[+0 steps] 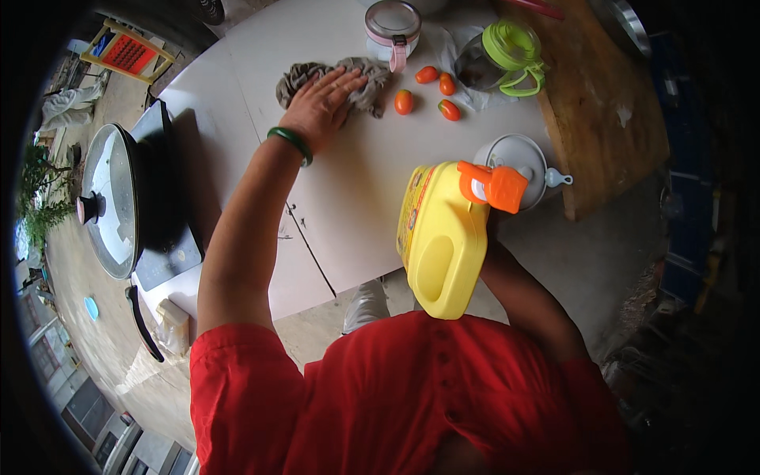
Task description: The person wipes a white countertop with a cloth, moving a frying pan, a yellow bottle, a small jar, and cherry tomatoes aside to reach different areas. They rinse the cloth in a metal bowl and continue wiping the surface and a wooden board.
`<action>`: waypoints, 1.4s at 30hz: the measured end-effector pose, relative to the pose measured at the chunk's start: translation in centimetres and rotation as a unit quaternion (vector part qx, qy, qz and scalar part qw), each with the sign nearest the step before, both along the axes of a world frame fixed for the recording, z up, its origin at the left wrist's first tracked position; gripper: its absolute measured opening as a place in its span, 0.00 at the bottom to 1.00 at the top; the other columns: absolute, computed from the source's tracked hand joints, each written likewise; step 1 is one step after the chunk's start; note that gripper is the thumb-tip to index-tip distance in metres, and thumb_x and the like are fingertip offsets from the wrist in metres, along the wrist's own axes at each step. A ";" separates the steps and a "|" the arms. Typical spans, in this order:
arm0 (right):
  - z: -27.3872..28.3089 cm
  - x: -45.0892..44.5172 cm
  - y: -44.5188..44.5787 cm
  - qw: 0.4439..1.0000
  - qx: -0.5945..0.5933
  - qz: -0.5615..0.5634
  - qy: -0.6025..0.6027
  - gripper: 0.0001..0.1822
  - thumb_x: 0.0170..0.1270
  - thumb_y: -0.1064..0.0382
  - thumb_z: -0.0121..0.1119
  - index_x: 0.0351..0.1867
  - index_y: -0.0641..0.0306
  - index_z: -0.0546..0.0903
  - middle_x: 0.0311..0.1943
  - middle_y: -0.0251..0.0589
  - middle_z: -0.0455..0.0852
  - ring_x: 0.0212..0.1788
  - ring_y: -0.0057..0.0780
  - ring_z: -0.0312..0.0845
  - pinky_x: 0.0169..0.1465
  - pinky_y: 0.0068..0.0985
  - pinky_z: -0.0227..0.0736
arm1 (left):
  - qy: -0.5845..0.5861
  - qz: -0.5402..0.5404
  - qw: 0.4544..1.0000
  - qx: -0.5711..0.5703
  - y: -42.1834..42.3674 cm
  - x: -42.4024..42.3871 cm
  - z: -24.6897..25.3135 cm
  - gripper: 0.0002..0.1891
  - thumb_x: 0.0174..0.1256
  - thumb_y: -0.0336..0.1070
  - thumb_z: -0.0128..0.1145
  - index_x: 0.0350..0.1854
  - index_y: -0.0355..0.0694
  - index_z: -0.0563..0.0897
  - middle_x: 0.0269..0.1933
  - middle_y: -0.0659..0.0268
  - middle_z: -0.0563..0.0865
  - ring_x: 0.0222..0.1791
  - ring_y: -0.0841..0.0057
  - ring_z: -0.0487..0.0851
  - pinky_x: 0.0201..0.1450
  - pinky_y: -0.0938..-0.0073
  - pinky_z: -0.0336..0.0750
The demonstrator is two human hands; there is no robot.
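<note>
My left hand [323,107], with a green bangle at its wrist, presses palm down on a crumpled grey cloth [368,80] on the white table [332,225]. At the table's near edge, a yellow plastic jug [451,249] with an orange cap stands out over the edge, held by my right hand, which is mostly hidden behind it; my right forearm leads up to it. Several small red tomatoes [404,102] lie right of the cloth. Beyond them are a clear jar with a pink clasp [392,29] and a container with a lime-green lid [513,47].
A lidded pan [113,202] sits on a flat black cooktop [172,261] at the table's left end. Behind the jug's cap is a white lidded pot [516,154]. A wooden board [611,119] borders the table on the right. A yellow-framed abacus [127,50] stands beyond the far left edge.
</note>
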State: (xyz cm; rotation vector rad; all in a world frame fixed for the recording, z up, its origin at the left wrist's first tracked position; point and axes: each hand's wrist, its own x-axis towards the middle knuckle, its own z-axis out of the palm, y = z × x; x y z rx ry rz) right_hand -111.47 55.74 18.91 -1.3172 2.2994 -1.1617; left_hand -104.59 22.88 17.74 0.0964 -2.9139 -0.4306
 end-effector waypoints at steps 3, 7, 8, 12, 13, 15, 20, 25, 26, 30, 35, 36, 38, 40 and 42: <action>-0.2 0.2 0.1 1.000 0.006 -0.004 0.026 0.23 0.60 0.47 0.58 0.51 0.60 0.77 0.47 0.44 0.82 0.50 0.42 0.78 0.51 0.34 0.73 | 0.020 0.049 0.999 0.011 0.0 -1.2 -1.1 0.27 0.69 0.33 0.50 0.71 0.53 0.67 0.72 0.68 0.67 0.74 0.66 0.61 0.73 0.54 0.55; -0.6 0.8 -0.2 0.999 0.012 -0.010 0.045 0.22 0.59 0.47 0.59 0.49 0.59 0.78 0.45 0.43 0.82 0.47 0.43 0.79 0.48 0.34 0.73 | 0.031 0.184 0.982 -0.021 6.0 0.7 -1.8 0.25 0.70 0.40 0.49 0.70 0.53 0.67 0.73 0.69 0.66 0.74 0.65 0.59 0.72 0.49 0.54; -0.8 0.7 -0.3 0.999 0.009 -0.016 0.048 0.22 0.59 0.47 0.59 0.49 0.58 0.78 0.44 0.43 0.83 0.46 0.43 0.79 0.48 0.34 0.73 | 0.031 0.176 0.984 -0.011 7.9 2.4 -1.7 0.26 0.69 0.39 0.50 0.70 0.53 0.67 0.73 0.69 0.66 0.75 0.65 0.59 0.72 0.49 0.54; -1.1 0.6 -0.4 0.998 0.004 -0.043 0.050 0.21 0.59 0.47 0.59 0.47 0.58 0.79 0.42 0.43 0.83 0.44 0.43 0.79 0.45 0.35 0.73 | -0.016 0.175 0.984 0.027 17.6 12.4 0.5 0.30 0.65 0.35 0.54 0.71 0.51 0.67 0.73 0.67 0.66 0.74 0.65 0.60 0.71 0.49 0.56; -1.0 0.6 -0.3 0.998 0.003 -0.049 0.049 0.20 0.59 0.47 0.59 0.47 0.57 0.79 0.41 0.43 0.83 0.43 0.43 0.79 0.44 0.35 0.73 | -0.032 0.178 0.983 0.025 19.9 14.8 1.2 0.30 0.64 0.34 0.54 0.71 0.50 0.67 0.73 0.66 0.67 0.74 0.66 0.60 0.72 0.50 0.56; -1.0 0.4 -0.1 0.997 0.000 -0.057 0.047 0.20 0.58 0.47 0.59 0.46 0.57 0.79 0.40 0.43 0.84 0.42 0.44 0.80 0.43 0.35 0.73 | -0.065 0.217 0.972 0.056 23.7 19.3 2.5 0.30 0.63 0.33 0.54 0.70 0.49 0.67 0.72 0.66 0.67 0.74 0.67 0.61 0.72 0.54 0.56; -0.5 0.7 -0.2 0.997 -0.001 -0.071 0.032 0.18 0.58 0.47 0.60 0.43 0.56 0.80 0.37 0.42 0.84 0.39 0.44 0.80 0.39 0.36 0.74 | -0.090 0.271 0.956 0.060 25.4 23.2 3.8 0.30 0.62 0.31 0.54 0.70 0.49 0.68 0.71 0.68 0.69 0.73 0.69 0.63 0.72 0.57 0.57; 0.2 1.2 -0.9 0.996 0.001 -0.092 0.002 0.17 0.57 0.47 0.60 0.41 0.55 0.80 0.34 0.42 0.85 0.36 0.45 0.81 0.35 0.36 0.74 | -0.024 0.296 0.954 0.024 18.3 19.8 1.8 0.28 0.64 0.27 0.48 0.69 0.48 0.69 0.70 0.64 0.70 0.72 0.65 0.65 0.70 0.52 0.60; 0.4 1.4 -1.2 0.995 0.002 -0.095 -0.006 0.17 0.57 0.47 0.60 0.41 0.54 0.81 0.33 0.42 0.85 0.35 0.45 0.81 0.35 0.36 0.74 | -0.014 0.298 0.955 0.013 16.4 18.7 1.4 0.27 0.65 0.27 0.47 0.69 0.48 0.69 0.70 0.64 0.71 0.72 0.64 0.65 0.69 0.52 0.61; 1.5 2.2 -2.0 0.994 0.030 -0.104 -0.033 0.16 0.57 0.47 0.60 0.39 0.54 0.81 0.31 0.41 0.85 0.32 0.46 0.81 0.32 0.36 0.74 | 0.023 0.321 0.946 -0.039 7.5 14.7 -0.8 0.24 0.69 0.32 0.45 0.69 0.47 0.68 0.69 0.61 0.71 0.71 0.61 0.66 0.69 0.59 0.63; -1.0 0.4 1.1 0.964 0.057 0.061 0.253 0.14 0.53 0.48 0.64 0.34 0.53 0.82 0.27 0.41 0.85 0.28 0.46 0.81 0.28 0.39 0.73 | 0.035 0.350 0.933 -0.080 3.9 13.8 -2.8 0.23 0.68 0.32 0.47 0.66 0.42 0.71 0.68 0.56 0.73 0.68 0.58 0.69 0.71 0.63 0.63; -1.8 0.2 0.9 0.954 0.016 0.049 0.294 0.14 0.53 0.48 0.65 0.33 0.53 0.82 0.27 0.41 0.85 0.27 0.46 0.81 0.27 0.39 0.72 | 0.039 0.338 0.936 -0.090 5.5 14.2 -2.8 0.23 0.67 0.32 0.47 0.66 0.40 0.71 0.67 0.55 0.73 0.67 0.58 0.70 0.71 0.62 0.63; -1.2 0.7 0.2 0.944 -0.027 0.024 0.329 0.17 0.52 0.47 0.65 0.37 0.53 0.82 0.30 0.41 0.86 0.30 0.46 0.81 0.30 0.39 0.72 | 0.049 0.309 0.945 -0.096 9.4 16.7 -3.1 0.23 0.66 0.30 0.48 0.65 0.38 0.72 0.65 0.53 0.75 0.66 0.58 0.71 0.70 0.61 0.63; 0.3 1.4 0.0 0.946 -0.030 0.003 0.323 0.20 0.51 0.46 0.66 0.42 0.54 0.82 0.33 0.42 0.86 0.33 0.46 0.81 0.32 0.39 0.73 | 0.043 0.300 0.950 -0.070 14.5 19.4 -1.5 0.24 0.63 0.30 0.49 0.64 0.39 0.73 0.65 0.56 0.76 0.66 0.60 0.71 0.70 0.60 0.63; -0.5 1.0 0.0 0.946 -0.026 -0.004 0.323 0.30 0.53 0.44 0.64 0.55 0.56 0.78 0.49 0.45 0.83 0.49 0.44 0.79 0.48 0.39 0.72 | 0.004 0.322 0.946 -0.040 19.4 22.7 1.2 0.26 0.61 0.31 0.51 0.65 0.41 0.73 0.66 0.61 0.75 0.66 0.64 0.71 0.69 0.61 0.62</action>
